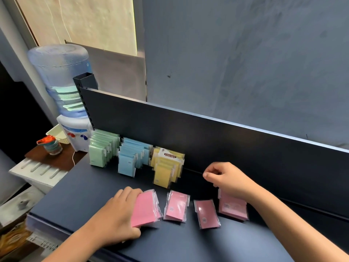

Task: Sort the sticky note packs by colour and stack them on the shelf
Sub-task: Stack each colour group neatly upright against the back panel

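Note:
On the dark blue shelf [90, 188] three rows of packs stand against the back panel: green packs [99, 148], blue packs [130, 157] and yellow packs [166, 169]. Several pink packs lie in front. My left hand [117, 214] grips a pink pack [145, 209] at its left edge. Beside it lie a second pink pack [176, 206], a third pink pack [206, 214] and a small pink pile [233, 207]. My right hand [224, 178] hovers over the far end of that pile with fingers curled and nothing visible in them.
The shelf's back panel [226, 137] rises behind the rows. A water dispenser [69, 103] with its bottle stands at the left, with a jar [52, 146] and a white basket [56, 134] on a side table. Grey wall [245, 53] lies beyond.

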A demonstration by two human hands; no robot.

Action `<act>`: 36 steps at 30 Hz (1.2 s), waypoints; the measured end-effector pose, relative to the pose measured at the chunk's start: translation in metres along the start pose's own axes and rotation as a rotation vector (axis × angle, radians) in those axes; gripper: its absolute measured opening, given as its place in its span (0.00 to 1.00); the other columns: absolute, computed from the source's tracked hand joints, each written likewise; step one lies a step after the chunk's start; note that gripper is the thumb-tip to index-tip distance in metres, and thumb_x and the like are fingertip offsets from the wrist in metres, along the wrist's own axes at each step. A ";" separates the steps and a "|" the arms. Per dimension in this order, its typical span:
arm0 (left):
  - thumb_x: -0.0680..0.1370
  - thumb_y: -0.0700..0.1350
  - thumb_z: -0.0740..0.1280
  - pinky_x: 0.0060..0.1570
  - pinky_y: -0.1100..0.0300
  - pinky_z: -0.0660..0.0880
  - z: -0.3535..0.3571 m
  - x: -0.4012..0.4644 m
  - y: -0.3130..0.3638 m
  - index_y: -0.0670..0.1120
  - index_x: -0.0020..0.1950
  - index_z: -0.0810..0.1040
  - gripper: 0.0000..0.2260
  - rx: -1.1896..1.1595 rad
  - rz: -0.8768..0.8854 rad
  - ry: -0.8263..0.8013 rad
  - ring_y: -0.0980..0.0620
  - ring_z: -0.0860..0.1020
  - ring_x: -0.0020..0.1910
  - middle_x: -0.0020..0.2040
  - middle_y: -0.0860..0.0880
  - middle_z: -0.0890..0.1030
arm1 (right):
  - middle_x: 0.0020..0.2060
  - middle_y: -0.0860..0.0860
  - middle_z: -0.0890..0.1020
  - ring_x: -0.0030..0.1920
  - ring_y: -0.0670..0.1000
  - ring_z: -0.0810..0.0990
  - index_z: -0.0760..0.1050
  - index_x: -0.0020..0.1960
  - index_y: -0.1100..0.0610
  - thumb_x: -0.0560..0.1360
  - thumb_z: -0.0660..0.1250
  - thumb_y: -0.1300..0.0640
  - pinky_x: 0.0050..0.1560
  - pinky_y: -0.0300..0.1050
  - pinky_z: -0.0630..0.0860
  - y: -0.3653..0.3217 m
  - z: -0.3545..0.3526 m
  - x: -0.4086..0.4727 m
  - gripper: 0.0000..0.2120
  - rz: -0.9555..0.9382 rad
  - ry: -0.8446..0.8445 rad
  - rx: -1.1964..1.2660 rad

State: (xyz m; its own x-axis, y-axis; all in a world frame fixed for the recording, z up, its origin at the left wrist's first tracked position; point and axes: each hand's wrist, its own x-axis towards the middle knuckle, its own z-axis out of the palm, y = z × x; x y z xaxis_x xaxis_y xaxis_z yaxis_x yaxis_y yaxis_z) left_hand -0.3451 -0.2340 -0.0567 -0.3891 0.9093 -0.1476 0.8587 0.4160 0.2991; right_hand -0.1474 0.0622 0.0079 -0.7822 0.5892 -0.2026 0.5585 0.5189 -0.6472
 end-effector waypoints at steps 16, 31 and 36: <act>0.61 0.53 0.72 0.55 0.51 0.74 0.025 -0.003 0.002 0.43 0.71 0.67 0.40 -0.030 0.135 0.433 0.43 0.75 0.55 0.60 0.46 0.72 | 0.52 0.47 0.82 0.51 0.50 0.82 0.74 0.59 0.50 0.70 0.76 0.32 0.54 0.54 0.82 -0.080 0.103 -0.001 0.29 -0.183 -0.360 -0.005; 0.75 0.59 0.69 0.67 0.50 0.73 -0.014 0.041 0.063 0.47 0.71 0.72 0.28 0.011 0.229 0.437 0.46 0.71 0.67 0.67 0.47 0.70 | 0.47 0.44 0.87 0.48 0.41 0.85 0.79 0.53 0.48 0.77 0.76 0.53 0.52 0.48 0.83 0.008 0.013 -0.011 0.08 -0.026 0.096 0.185; 0.74 0.54 0.64 0.45 0.56 0.75 -0.002 0.057 0.072 0.50 0.59 0.78 0.16 0.047 0.255 0.278 0.50 0.76 0.48 0.53 0.53 0.71 | 0.46 0.47 0.85 0.45 0.50 0.84 0.75 0.52 0.50 0.77 0.74 0.54 0.46 0.50 0.81 0.034 0.022 0.007 0.08 0.144 0.304 0.139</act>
State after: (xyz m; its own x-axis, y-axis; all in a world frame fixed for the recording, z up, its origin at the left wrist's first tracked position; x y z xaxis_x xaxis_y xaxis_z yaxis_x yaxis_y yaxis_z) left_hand -0.3060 -0.1517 -0.0418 -0.2305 0.9544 0.1896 0.9517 0.1805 0.2483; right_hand -0.1399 0.0702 -0.0316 -0.5686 0.8182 -0.0851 0.5981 0.3401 -0.7257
